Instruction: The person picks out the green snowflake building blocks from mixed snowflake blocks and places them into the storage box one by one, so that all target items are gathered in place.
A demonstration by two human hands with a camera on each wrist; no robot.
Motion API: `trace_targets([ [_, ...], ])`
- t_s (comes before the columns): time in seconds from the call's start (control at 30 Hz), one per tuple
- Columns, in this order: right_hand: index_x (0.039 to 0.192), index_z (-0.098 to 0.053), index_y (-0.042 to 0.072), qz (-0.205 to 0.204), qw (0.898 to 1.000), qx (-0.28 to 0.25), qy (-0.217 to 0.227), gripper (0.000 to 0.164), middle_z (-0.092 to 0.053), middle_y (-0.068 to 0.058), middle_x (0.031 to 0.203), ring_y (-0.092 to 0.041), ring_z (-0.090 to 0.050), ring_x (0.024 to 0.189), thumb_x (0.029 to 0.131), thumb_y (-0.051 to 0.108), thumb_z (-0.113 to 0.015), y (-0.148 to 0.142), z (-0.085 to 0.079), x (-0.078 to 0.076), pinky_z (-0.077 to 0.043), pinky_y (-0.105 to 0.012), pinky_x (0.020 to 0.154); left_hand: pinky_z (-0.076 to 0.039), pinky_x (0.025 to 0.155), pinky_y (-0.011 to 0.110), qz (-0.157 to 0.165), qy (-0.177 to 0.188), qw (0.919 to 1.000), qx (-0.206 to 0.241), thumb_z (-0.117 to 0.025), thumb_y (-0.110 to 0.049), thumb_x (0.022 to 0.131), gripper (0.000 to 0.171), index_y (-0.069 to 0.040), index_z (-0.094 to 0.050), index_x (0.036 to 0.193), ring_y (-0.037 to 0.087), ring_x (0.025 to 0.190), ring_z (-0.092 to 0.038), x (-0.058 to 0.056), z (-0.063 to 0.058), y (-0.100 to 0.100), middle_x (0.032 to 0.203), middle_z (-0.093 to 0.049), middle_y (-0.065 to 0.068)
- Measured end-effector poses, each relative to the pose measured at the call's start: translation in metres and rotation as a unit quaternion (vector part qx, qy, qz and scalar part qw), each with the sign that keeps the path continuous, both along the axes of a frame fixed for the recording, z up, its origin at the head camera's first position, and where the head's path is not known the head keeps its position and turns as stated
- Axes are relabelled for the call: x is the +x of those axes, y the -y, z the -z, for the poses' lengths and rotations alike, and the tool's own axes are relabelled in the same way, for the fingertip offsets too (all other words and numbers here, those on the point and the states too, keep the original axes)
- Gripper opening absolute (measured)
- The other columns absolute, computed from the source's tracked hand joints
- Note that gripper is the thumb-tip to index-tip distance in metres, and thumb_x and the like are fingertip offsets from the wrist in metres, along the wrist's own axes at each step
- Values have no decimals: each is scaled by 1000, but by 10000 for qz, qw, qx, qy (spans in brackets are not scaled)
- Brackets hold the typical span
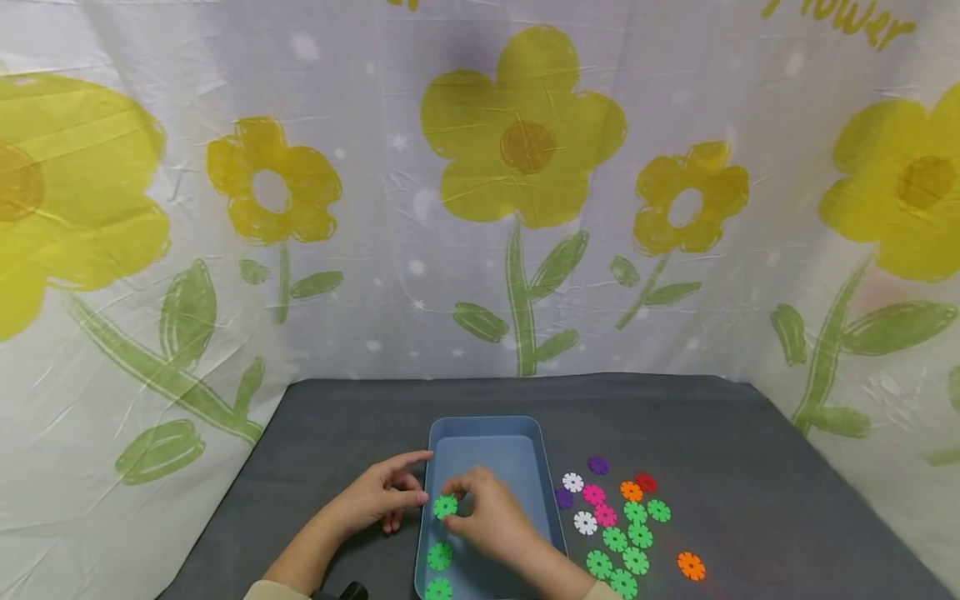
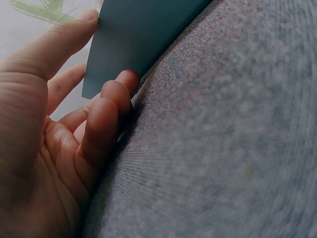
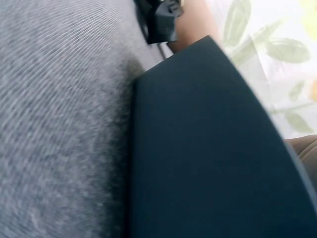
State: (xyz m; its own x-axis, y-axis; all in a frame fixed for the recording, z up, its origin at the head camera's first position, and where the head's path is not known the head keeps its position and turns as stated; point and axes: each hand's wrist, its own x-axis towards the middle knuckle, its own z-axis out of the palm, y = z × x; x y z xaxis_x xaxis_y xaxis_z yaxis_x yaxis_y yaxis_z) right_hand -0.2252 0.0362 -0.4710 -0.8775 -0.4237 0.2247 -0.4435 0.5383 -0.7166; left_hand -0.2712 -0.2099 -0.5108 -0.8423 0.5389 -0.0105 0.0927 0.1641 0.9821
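A blue rectangular tray [image 1: 483,450] lies on the dark cloth. Over its left side, my right hand [image 1: 491,512] holds a green notched disc [image 1: 446,507] between thumb and index finger. Two more green notched discs [image 1: 439,557] line up below it along the tray's left wall. My left hand [image 1: 378,492] is beside that wall from outside, index finger and thumb reaching its rim. In the left wrist view the left hand [image 2: 64,134] has its other fingers bent loosely against the tray's outer wall. The right wrist view shows mainly the tray's dark outer wall [image 3: 208,148]; the right hand is outside it.
Right of the tray, loose notched discs in green [image 1: 637,535], pink [image 1: 594,495], white [image 1: 585,523], purple [image 1: 597,465], red [image 1: 646,482] and orange [image 1: 632,491] are scattered. One orange disc [image 1: 692,567] lies apart. A flower-printed curtain [image 1: 375,292] hangs behind the table.
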Motion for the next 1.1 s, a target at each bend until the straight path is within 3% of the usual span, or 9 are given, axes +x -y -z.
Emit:
trace_targets([
  [0.37, 100, -78, 5, -50, 9979, 638, 39, 23, -59, 6, 88, -6, -52, 80, 78, 11, -84, -1, 10, -1, -49, -29, 72, -49, 46, 26, -26, 5, 10000, -50, -70, -14, 100, 70, -2, -33, 159, 14, 52, -54, 1, 0, 0, 96, -70, 14],
  [0.63, 102, -78, 11, 77, 9902, 1304, -494, 24, -61, 8, 90, -4, -56, 81, 80, 17, -87, 1, 13, -2, -51, -29, 71, -49, 46, 25, -37, -77, 9999, -72, -71, -15, 100, 71, -2, -35, 159, 13, 51, -54, -1, 1, 0, 97, -70, 14],
  [0.8, 105, -77, 13, 65, 9907, 1212, -607, 29, -67, 8, 91, -6, -61, 86, 78, 13, -89, 1, 13, -1, -52, -31, 75, -49, 45, 26, -71, -78, 9999, -109, -72, -16, 99, 71, -2, -35, 158, 13, 51, -54, 0, 1, 0, 97, -70, 14],
  [1.1, 104, -76, 11, -8, 9940, 870, -667, 33, -72, 9, 88, -7, -65, 87, 75, -4, -77, 1, 13, -2, -54, -32, 75, -49, 45, 26, -109, -61, 9998, -133, -72, -16, 99, 71, -3, -36, 158, 14, 51, -54, 0, 0, 0, 96, -70, 14],
])
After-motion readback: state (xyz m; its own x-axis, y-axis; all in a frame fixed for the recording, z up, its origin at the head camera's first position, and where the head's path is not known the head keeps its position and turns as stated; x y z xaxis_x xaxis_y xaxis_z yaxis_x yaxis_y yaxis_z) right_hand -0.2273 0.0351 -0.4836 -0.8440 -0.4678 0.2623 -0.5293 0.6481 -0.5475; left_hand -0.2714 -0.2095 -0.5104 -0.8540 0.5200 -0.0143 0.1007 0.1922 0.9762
